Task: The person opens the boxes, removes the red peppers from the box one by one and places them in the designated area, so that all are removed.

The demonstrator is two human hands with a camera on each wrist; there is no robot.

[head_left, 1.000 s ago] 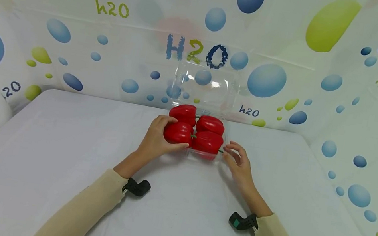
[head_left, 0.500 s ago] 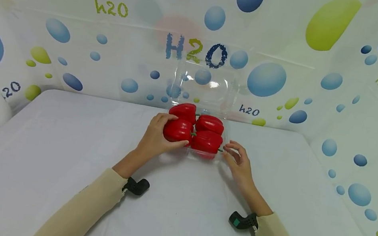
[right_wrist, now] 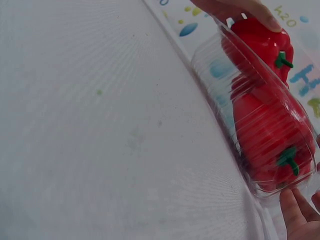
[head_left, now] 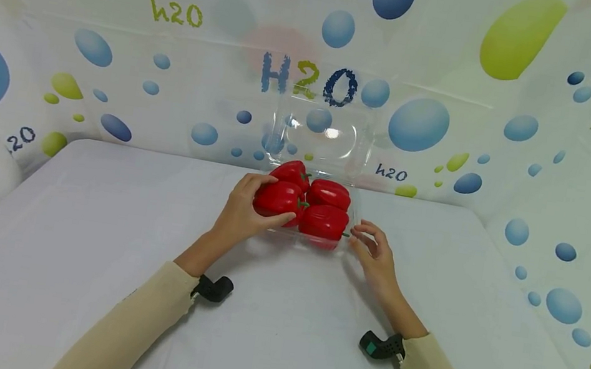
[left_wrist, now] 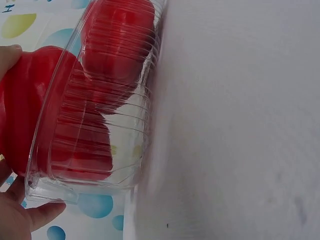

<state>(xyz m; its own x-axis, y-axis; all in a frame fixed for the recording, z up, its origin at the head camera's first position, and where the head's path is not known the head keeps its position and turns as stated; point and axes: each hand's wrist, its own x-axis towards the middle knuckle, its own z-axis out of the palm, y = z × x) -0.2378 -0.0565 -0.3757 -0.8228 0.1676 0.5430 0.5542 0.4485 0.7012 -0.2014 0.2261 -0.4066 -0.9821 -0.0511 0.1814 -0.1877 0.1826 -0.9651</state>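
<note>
A red bell pepper (head_left: 277, 199) at the front left of a clear plastic clamshell container (head_left: 352, 216) is gripped by my left hand (head_left: 244, 207), thumb in front and fingers behind. In the left wrist view this pepper (left_wrist: 30, 105) stands partly above the container's rim. Three other red peppers lie in the container: one at the back left (head_left: 292, 173), one at the back right (head_left: 330, 194), and one at the front right (head_left: 324, 221). My right hand (head_left: 375, 257) has its loosely bent fingertips at the container's right side, beside a green stem.
Behind the peppers the container's clear lid (head_left: 324, 141) stands raised against the patterned backdrop (head_left: 187, 68). A white cloth covers the table (head_left: 274, 333), whose far edge lies right behind the container.
The front-left pepper has risen slightly and shifted left in my left hand. The back-left pepper has turned, its stem now higher and pointing up. My right hand stays at the container's side.
</note>
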